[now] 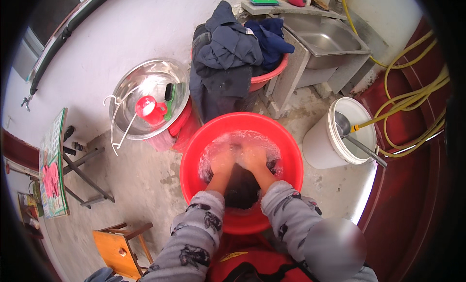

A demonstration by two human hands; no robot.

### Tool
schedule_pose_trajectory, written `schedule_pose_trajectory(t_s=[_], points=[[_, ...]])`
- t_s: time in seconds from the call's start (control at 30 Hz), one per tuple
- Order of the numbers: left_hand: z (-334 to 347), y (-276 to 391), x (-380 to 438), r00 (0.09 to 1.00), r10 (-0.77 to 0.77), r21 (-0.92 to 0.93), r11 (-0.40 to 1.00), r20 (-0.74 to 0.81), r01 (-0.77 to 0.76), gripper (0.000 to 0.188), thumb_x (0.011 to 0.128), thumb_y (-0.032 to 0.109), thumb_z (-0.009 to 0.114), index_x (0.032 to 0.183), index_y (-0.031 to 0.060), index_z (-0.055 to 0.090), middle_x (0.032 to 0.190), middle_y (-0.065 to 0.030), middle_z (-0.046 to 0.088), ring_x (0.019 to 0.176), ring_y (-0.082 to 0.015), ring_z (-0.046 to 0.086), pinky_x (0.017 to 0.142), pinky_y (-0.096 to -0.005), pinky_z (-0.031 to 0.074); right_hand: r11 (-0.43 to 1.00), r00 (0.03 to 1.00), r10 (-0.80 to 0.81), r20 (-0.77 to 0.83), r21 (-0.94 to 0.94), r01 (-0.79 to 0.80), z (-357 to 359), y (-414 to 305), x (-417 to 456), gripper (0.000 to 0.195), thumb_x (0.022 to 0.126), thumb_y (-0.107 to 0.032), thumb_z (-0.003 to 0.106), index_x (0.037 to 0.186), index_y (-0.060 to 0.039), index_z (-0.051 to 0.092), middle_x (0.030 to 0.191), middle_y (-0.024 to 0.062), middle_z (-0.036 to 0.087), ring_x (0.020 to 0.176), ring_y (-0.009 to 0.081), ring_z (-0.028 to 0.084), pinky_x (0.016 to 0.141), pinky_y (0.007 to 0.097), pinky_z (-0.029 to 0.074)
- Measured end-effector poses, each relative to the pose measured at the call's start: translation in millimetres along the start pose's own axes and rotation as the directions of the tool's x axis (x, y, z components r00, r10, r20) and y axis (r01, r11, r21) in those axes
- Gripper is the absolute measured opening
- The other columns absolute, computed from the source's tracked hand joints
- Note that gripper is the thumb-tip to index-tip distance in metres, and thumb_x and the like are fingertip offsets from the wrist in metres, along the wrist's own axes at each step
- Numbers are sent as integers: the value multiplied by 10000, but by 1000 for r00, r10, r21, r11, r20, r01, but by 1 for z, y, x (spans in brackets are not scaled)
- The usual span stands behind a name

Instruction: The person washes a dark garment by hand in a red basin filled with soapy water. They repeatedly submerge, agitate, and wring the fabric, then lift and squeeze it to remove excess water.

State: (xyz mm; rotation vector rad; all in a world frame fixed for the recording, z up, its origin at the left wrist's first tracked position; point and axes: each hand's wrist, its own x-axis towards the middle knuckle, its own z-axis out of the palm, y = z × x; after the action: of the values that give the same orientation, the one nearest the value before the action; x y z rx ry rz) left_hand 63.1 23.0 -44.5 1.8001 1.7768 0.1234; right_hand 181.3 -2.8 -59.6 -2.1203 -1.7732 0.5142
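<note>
A red plastic basin (242,222) stands before me with sudsy water and a dark wet cloth (240,185) in it. My left hand (222,161) and my right hand (256,157) are close together in the middle of the basin, both gripping the cloth. Motion blur and suds hide the fingers in part. Between my wrists the cloth spreads towards me, and dark bits of it show beside each hand. Grey patterned fleece sleeves cover my forearms.
Left of the basin, a steel bowl (125,123) holds a red mug (151,116), a green brush (169,103) and a white hanger (118,118). Dark clothes (233,45) fill a red tub (271,78) beyond, near a steel sink (324,36). A white bucket (320,140) stands right; a wooden chair (116,253) lower left.
</note>
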Motion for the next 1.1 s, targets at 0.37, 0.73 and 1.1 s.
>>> schedule_pose_trajectory(t_s=[0.37,0.73,1.1], points=[[-47,-11,0,888,209,-654,746,410,126,446,919,424,493,1129,47,606,966,-83,659,927,-194,607,822,-319,459,688,934,-276,228,726,26,-53,43,-1,270,755,-57,721,989,20,608,901,61,657,833,130,605,751,260,481],[-19,-69,-107,749,635,367,662,188,-653,570,847,463,539,1317,157,440,1329,-218,374,1253,-413,332,996,-574,289,849,815,-366,450,-197,490,-46,39,-96,717,829,-516,483,1391,-97,332,1466,221,162,1288,448,251,1050,571,186],[6,-18,5,940,340,265,910,-40,-318,378,860,292,483,1134,37,534,1013,-233,615,940,-388,594,838,-458,452,976,977,-209,-47,-73,205,10,8,-10,225,802,-182,505,903,-22,626,901,158,611,813,312,619,717,415,505]])
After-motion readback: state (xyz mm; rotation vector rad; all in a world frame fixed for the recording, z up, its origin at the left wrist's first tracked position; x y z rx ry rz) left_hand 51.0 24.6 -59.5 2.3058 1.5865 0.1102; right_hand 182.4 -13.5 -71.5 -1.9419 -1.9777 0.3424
